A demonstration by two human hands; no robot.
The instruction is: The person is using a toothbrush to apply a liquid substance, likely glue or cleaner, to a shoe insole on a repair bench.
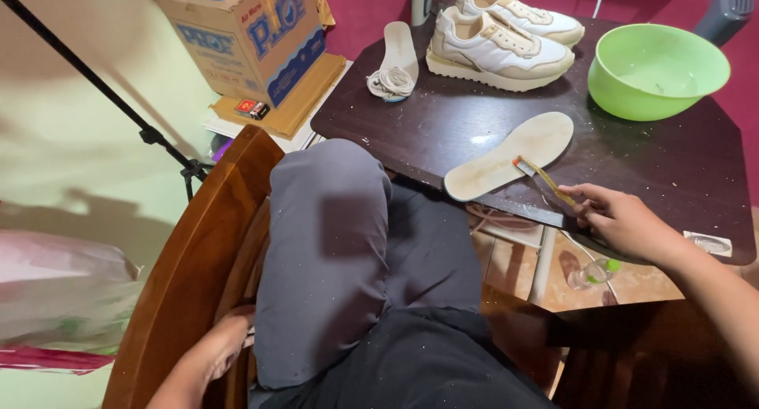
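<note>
In the head view, a dark brown table (672, 172) fills the upper right of the frame, its near edge running diagonally from upper centre down toward the right. At centre right the right hand (624, 219) rests on that near edge, its fingers closed around the handle of a yellow toothbrush (544, 177), whose bristled head touches the heel end of a pale insole (506, 154). The insole lies flat, sole side up, its heel just over the table's edge and its toe pointing toward the upper right; its surface looks off-white with dull, soiled patches. Bare tabletop lies open between the insole and a green bowl (656, 69) at the upper right, and more open surface runs to the right of the hand. Behind the insole, at top centre, stand two white sneakers (498, 49), and left of them a second insole (398, 53) carries a coil of laces (390, 82). At lower left, the left hand (217, 350) lies on the wooden chair arm (190, 275); whether it grips cannot be told. A cardboard box (253, 37) sits at the upper left.
</note>
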